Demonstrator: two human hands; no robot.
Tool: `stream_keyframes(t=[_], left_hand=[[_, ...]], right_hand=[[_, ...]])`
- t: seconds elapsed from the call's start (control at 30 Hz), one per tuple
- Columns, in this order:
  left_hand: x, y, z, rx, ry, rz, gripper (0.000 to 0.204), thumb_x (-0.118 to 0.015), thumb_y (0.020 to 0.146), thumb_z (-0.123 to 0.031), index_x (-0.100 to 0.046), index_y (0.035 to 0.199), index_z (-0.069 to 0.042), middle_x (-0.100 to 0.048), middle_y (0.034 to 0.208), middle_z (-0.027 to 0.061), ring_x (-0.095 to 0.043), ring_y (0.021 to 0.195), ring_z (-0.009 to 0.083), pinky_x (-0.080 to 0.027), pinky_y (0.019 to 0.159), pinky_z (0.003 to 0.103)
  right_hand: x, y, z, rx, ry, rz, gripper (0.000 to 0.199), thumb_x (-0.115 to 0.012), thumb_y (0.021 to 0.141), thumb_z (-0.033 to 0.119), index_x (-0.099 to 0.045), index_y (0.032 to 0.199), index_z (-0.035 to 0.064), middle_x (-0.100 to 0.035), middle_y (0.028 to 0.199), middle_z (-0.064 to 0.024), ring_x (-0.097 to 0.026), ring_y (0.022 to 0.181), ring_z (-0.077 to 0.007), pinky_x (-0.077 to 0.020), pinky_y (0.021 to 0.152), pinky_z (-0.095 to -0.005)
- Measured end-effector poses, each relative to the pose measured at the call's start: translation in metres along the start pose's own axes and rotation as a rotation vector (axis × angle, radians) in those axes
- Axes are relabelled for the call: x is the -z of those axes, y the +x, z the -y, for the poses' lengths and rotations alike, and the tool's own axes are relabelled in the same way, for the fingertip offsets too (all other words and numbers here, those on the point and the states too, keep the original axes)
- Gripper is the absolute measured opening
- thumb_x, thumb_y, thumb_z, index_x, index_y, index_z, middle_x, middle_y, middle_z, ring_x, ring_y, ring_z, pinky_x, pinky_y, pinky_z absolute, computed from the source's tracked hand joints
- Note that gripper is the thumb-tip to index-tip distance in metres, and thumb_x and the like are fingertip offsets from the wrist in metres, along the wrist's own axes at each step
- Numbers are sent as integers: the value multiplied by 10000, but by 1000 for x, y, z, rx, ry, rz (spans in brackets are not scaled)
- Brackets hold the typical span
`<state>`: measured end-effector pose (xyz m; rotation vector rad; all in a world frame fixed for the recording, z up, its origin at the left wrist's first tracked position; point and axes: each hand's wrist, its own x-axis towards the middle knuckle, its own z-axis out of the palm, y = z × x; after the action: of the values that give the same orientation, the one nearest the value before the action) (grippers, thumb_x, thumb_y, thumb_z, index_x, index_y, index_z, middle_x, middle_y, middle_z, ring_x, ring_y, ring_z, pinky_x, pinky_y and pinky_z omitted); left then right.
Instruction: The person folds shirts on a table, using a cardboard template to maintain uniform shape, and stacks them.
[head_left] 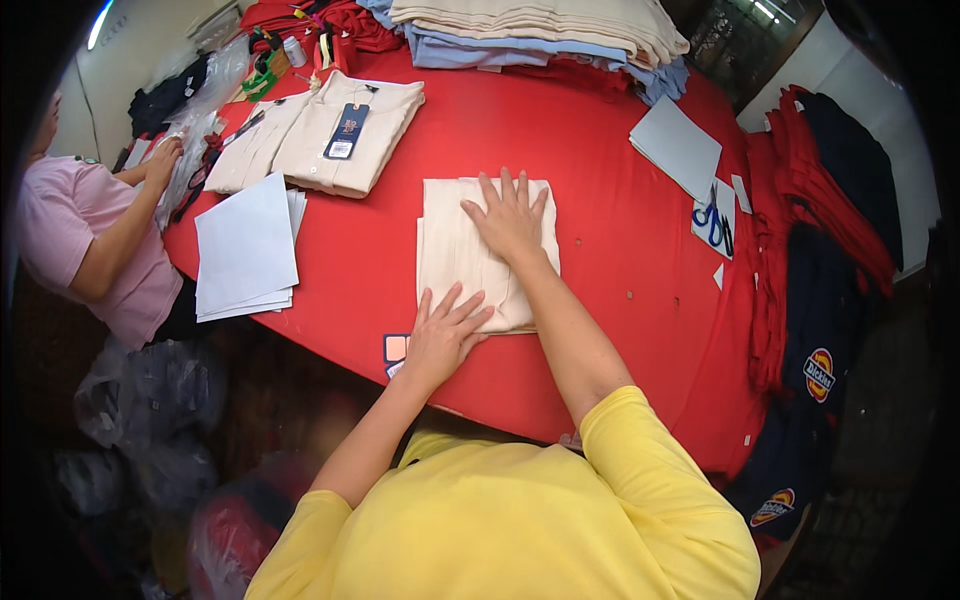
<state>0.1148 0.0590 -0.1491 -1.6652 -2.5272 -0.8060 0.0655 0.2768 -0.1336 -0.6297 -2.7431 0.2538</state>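
While both palms lie flat on it, the cream cotton garment folded into a tidy rectangle (487, 252) looks close to finished: its sides are turned in and its edges run nearly square, so by my reading only a last smoothing or a final fold is left, with no tag or wrapping on it yet. Nearest the body, the left hand (443, 333) rests open, fingers spread, on the lower left corner of the fabric, pressing rather than gripping. Further out, the right hand (510, 218) is also open and flat, fingers fanned toward the top edge, holding nothing. So the garment sits directly under both hands, in the middle of the red cloth-covered table (590, 150). Beyond it to the left lie a stack of white paper sheets (245, 250) and a folded cream shirt with a dark hang tag (350, 132); to the right, blue-handled scissors (714, 226) rest on white card. At the far edge stands a pile of folded beige and blue clothes (540, 30), and a co-worker in a pink top (80, 240) works at the left end
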Motion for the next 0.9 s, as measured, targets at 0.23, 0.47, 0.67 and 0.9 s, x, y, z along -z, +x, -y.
stream_keyframes(t=[0.23,0.47,0.67,0.9], left_hand=[[6,6,22,-103,34,-35,394,-667,852,-261,-627,1242,-222,-531,1373,-5,-414,1335,273,-241,1112,577],[6,9,26,-149,62,-48,390,-628,889,-277,-603,1273,-212,-499,1405,17,-360,1372,270,-241,1114,572],[38,3,43,242,-195,-209,394,-607,909,-301,-591,1230,-72,-576,1202,146,-493,1167,336,-401,990,451],[42,-4,29,429,-28,-12,421,-741,793,-269,-529,992,35,-559,1011,197,-538,1012,372,-445,850,456]], right_hand=[[12,-103,9,73,38,-178,520,-547,919,315,-460,1385,102,-338,1486,-176,-232,1407,-388,-117,1100,-660],[24,-153,10,87,-5,-209,428,-560,922,221,-516,1317,62,-368,1453,-199,-331,1349,-382,-207,1115,-564],[49,-178,9,-341,216,-309,422,-642,877,281,-566,1190,9,-525,1222,-216,-499,1116,-379,-377,969,-478],[57,-174,-8,-554,164,-63,360,-743,791,265,-590,959,-14,-591,934,-174,-577,887,-327,-448,780,-445]])
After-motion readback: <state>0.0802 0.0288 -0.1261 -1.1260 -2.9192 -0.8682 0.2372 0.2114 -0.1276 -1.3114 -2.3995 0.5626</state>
